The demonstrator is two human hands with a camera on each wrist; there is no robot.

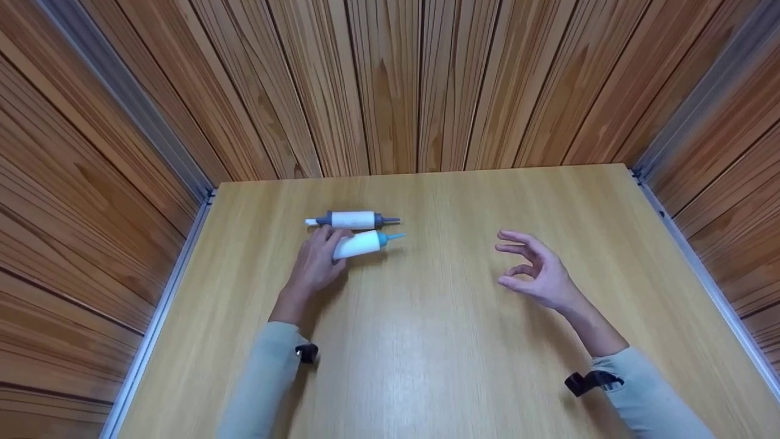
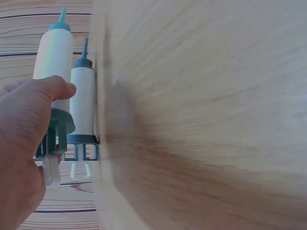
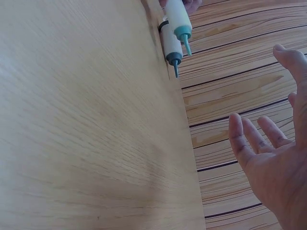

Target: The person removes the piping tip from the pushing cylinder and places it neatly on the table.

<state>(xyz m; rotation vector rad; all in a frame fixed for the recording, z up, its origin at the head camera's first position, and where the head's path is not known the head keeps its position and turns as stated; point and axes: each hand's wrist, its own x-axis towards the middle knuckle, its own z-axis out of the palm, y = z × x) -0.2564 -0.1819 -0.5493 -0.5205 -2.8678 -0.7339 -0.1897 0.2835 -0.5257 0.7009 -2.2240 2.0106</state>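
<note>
My left hand (image 1: pixel 315 259) grips a large syringe (image 1: pixel 359 244) with a white barrel and teal nozzle, tilted slightly above the table. In the left wrist view, the thumb lies across the barrel of this syringe (image 2: pixel 53 55), and its green finger grip and pale plunger end show below the hand. Just behind it, a second syringe (image 1: pixel 353 219) with a white barrel and dark grey-blue ends lies on the table, nozzle to the right. Off to the right, my right hand (image 1: pixel 539 274) hovers over the table, fingers spread and loosely bent, holding nothing.
The light wood table (image 1: pixel 426 341) is bordered by wood-plank panels (image 1: pixel 390 85) at the back and both sides. Metal rails (image 1: pixel 164 292) run along the left and right edges. A dark strap (image 1: pixel 591 383) sits at the right cuff.
</note>
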